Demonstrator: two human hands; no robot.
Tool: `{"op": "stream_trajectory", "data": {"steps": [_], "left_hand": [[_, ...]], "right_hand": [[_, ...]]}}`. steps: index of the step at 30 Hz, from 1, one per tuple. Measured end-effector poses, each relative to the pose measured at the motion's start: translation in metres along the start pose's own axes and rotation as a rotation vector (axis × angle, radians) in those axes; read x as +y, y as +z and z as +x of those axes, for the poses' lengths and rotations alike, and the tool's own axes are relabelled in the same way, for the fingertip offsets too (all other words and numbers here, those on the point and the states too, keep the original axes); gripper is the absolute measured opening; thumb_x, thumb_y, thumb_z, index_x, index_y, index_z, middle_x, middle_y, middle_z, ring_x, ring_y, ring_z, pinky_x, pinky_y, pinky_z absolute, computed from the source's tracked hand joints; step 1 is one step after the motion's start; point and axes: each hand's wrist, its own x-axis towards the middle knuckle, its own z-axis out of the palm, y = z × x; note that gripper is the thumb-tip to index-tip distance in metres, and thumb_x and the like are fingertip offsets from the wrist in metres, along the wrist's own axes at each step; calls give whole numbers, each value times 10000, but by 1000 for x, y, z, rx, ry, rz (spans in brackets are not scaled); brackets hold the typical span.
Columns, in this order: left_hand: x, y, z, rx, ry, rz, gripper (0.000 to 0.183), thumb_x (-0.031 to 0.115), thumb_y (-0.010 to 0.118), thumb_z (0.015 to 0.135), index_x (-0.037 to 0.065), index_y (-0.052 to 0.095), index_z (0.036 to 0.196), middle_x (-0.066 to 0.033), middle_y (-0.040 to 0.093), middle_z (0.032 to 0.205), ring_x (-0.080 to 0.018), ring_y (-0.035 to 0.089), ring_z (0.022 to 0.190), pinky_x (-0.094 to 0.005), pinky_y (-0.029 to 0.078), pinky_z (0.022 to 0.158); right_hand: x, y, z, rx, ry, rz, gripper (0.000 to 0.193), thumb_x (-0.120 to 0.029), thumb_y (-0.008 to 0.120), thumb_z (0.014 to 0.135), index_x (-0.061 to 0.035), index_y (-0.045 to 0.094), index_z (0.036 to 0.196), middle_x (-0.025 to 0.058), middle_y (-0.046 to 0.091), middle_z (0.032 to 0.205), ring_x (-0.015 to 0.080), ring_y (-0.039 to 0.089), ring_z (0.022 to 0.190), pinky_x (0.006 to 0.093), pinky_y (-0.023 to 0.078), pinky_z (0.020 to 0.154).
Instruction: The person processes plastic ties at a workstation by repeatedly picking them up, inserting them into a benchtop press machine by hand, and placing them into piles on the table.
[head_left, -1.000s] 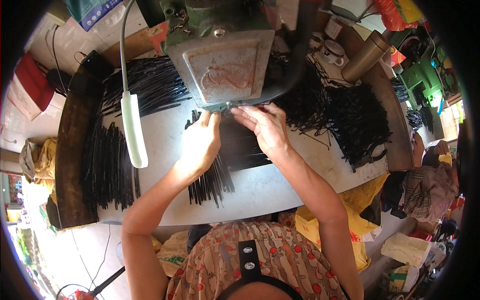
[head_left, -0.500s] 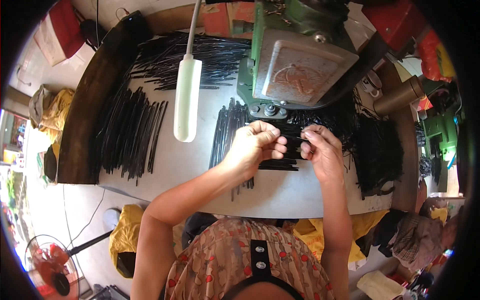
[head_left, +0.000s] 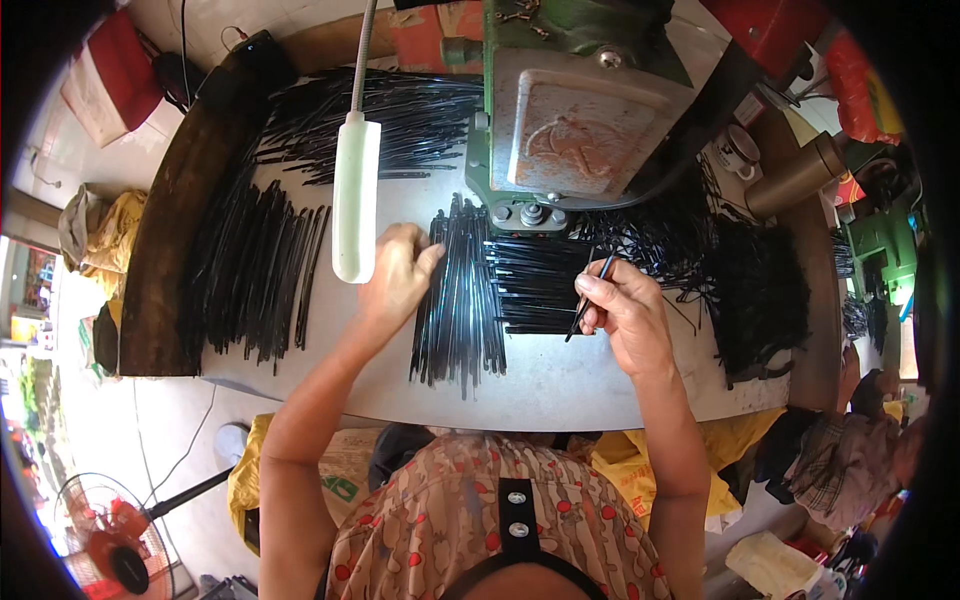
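Green press machine [head_left: 575, 110] at the far side of the grey work table [head_left: 560, 385]; everything below is placed from it.

Step in hand, as I judge it: feeding single black strips to the press from sorted stock. The next move calls for bringing the held strip's tip squarely under the machine's front foot without disturbing the rows.

Directly in front of the machine: row of thin black strips [head_left: 458, 295], long, straight, glossy, lying parallel, with a second batch crosswise beside it.
Left of the machine: gooseneck lamp [head_left: 355, 200], pale head hanging over the table.

Left hand [head_left: 398, 280], front-left of the machine: fingers loosely curled, resting at the row's edge, gripping nothing.
Right hand [head_left: 622, 315], front-right: thumb and fingers pinched closed on one black strip [head_left: 590, 292], slanted up toward the machine.
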Motion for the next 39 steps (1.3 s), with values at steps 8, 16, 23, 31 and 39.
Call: {"op": "stream_trajectory", "data": {"steps": [8, 16, 23, 31, 39], "left_hand": [[-21, 7, 3, -66, -138, -295, 201, 130, 579, 730, -28, 526, 618, -79, 496, 521, -140, 464, 513, -294, 381, 503], [25, 10, 1, -147, -123, -837, 162, 25, 492, 792, 10, 510, 953, -59, 532, 701, -87, 513, 600, -227, 420, 525], [33, 27, 14, -39, 352, -266, 233, -3, 520, 792, -21, 543, 1023, -107, 587, 821, -164, 552, 693, -253, 437, 655], [40, 28, 20, -76, 283, -284, 213, -19, 517, 750, -30, 569, 956, -179, 564, 808, -316, 565, 735, -333, 438, 673], [41, 28, 19, -69, 303, -302, 221, -20, 525, 745, -34, 570, 961, -180, 567, 800, -311, 569, 721, -330, 442, 658]], "right_hand": [[2, -1, 9, -30, 64, -149, 169, -172, 601, 777, -13, 544, 763, 6, 499, 603, 53, 442, 447, 179, 364, 405], [0, 0, 38, -55, 63, -289, 199, -174, 553, 823, -49, 500, 677, -22, 451, 581, 18, 386, 435, 171, 314, 365], [5, 7, 45, -95, 74, -228, 227, -212, 509, 856, -43, 492, 704, -16, 455, 610, 10, 361, 432, 162, 303, 354], [5, 11, 50, -124, 74, -183, 222, -215, 505, 858, -40, 495, 722, -22, 451, 616, 3, 359, 438, 157, 293, 352], [5, 13, 51, -151, 76, -151, 221, -203, 504, 858, -37, 496, 712, -25, 445, 603, 2, 357, 433, 156, 287, 345]]}}
